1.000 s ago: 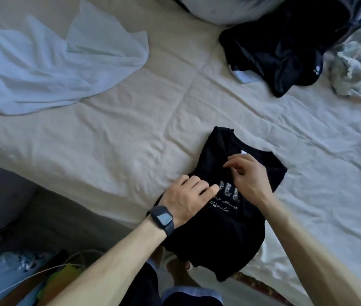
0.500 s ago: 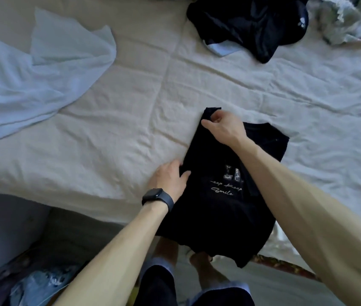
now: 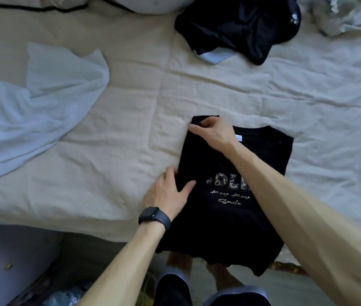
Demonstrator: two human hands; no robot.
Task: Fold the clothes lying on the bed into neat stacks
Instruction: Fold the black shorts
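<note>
Head view: folding is barely begun, I judge, with no finished stack visible.
On the bed (image 3: 131, 140) I see a pale blue garment (image 3: 31, 118) at its left and a black heap (image 3: 241, 25) at its far side, both unfolded. The black T-shirt (image 3: 219, 228) lies half folded at its near edge. The left hand (image 3: 166, 195) grips the shirt's folded side and the right hand (image 3: 215, 133) pinches its top corner. The print reads "Keep Keep Smile"; I cannot read the neck label (image 3: 238, 138).

Dim, soft daylight is spread evenly over the bed sheet (image 3: 131, 151), slightly brighter toward the upper right. Fabric detail is crushed in the black T-shirt (image 3: 230, 228), and the floor strip (image 3: 76, 250) is left in shadow. Wide-angle stretching is seen at the edges, where the right forearm (image 3: 307, 217) is rendered oversized and soft.
</note>
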